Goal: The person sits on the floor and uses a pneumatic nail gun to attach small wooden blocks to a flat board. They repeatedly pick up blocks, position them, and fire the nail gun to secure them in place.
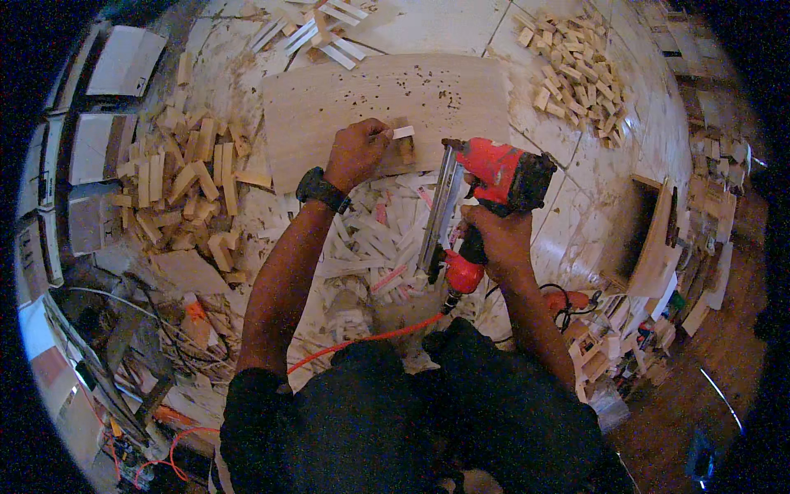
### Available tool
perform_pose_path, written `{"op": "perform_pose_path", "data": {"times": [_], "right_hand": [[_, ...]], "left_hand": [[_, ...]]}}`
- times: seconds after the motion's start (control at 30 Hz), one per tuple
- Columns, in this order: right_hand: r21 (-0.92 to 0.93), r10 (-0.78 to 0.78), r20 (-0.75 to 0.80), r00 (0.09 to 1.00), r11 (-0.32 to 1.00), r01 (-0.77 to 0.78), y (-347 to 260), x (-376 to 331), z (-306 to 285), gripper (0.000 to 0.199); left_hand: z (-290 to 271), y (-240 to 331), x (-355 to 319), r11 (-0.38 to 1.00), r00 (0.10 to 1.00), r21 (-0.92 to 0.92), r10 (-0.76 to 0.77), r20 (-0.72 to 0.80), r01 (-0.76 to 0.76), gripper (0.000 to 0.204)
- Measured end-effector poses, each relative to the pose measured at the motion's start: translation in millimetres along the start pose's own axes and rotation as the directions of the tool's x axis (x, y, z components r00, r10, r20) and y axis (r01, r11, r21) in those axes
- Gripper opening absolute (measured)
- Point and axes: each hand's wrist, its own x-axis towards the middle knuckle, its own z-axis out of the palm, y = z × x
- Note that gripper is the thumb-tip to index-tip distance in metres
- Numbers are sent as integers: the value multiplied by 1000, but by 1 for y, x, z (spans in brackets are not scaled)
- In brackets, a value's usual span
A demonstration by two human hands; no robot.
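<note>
Workshop floor (pixel 576 177), pale tile, littered with wood offcuts. Head view: flat wooden board (pixel 329 107) lies on the floor ahead of the person, top face peppered with small holes.

Left hand (pixel 355 153) sits at the board's near edge, fingers pinched around a small wood block (pixel 403 132), holding it against the board. Black watch (pixel 319 189) on that wrist.

Right hand (pixel 497 239) clenched around the grip of a red nail gun (pixel 494 177); gun hangs just right of the block, its long magazine (pixel 440 210) running back toward the person. Nose is near the block; contact unclear. Orange hose (pixel 362 337) trails from the gun's base across the lap.

Pile of wood blocks (pixel 185 185) left of the board, another pile (pixel 580 78) at its far right, white strips (pixel 317 33) beyond its far edge. More pale scraps (pixel 370 239) between board and knees.
</note>
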Motion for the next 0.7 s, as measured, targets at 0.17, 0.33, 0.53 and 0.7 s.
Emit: {"op": "perform_pose_path", "data": {"times": [0.17, 0.33, 0.53, 0.7], "right_hand": [[-197, 14, 40, 999, 980, -6, 2, 8, 7, 35], [-324, 2, 75, 997, 946, 22, 0, 11, 23, 26], [-325, -87, 137, 987, 937, 128, 1, 17, 37, 27], [-338, -127, 147, 981, 926, 170, 2, 21, 45, 28]], "left_hand": [[3, -6, -4, 1000, 999, -21, -16, -30, 16, 26], [5, -4, -8, 996, 996, -26, -87, -2, 87, 24], [11, -4, -9, 996, 996, -42, -78, -35, 76, 23], [14, -5, -9, 997, 996, -28, -75, -38, 74, 24]]}}
